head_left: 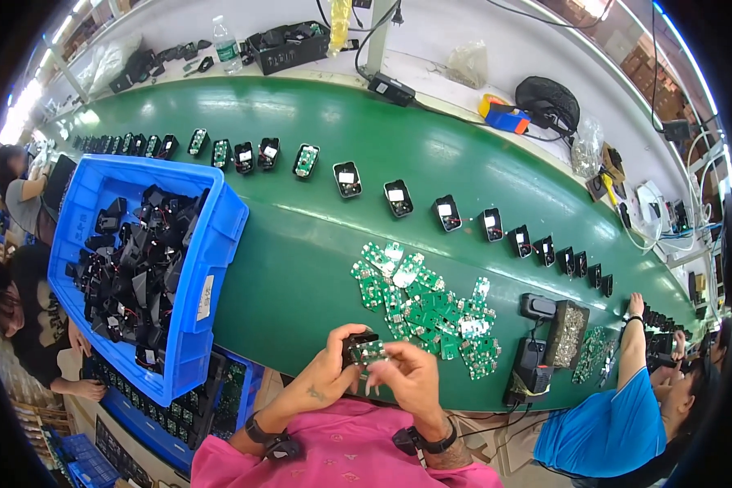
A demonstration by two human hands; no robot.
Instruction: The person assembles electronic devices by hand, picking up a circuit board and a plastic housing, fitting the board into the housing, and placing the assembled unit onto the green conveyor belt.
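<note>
Both hands held one black housing with a green circuit board at its mouth, just above the near edge of the green belt.

The left hand (327, 370) was clenched round the black housing (356, 346); the right hand (405, 376) pinched the green circuit board (372, 351) at the housing's open face, seemingly not yet seated; a long row of fitted housings (397, 198) already lay along the far side of the conveyor belt (301, 244), so much looked done; much was left, judging by the pile of loose boards (431, 309) just beyond the hands and the blue crate (211, 244) full of empty housings to the left; open belt lay between pile and row; the crate's wall hemmed the left, a power screwdriver and screw tray (565, 329) the right, and a co-worker's arm (630, 350) reached in beyond it.
</note>
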